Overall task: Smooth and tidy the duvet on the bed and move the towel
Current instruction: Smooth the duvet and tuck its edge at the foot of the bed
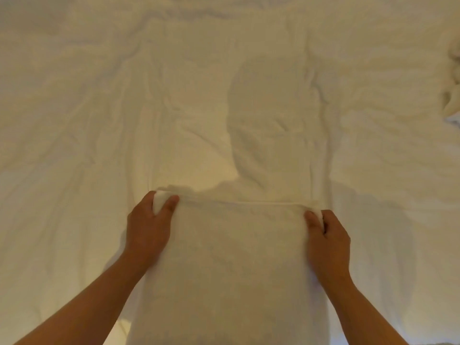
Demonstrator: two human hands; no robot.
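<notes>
Nearest, two bare forearms are seen entering from the bottom corners and converging on a white rectangular terry towel (231,270), which is laid flat over the near middle of the bed and cut off by the bottom edge. Its far left corner is grasped by the left hand (149,225), with the thumb on top and the fingers curled round a small bunch of cloth. Its far right corner is pinched by the right hand (328,235); the fingertips are hidden under the fabric. Between the hands the far hem is held taut. Beyond, a wrinkled white duvet (124,95) is spread across the whole view, crossed by a head-shaped shadow. At the far right edge a crumpled white fabric bundle (451,95) is partly cut off and hard to identify.
</notes>
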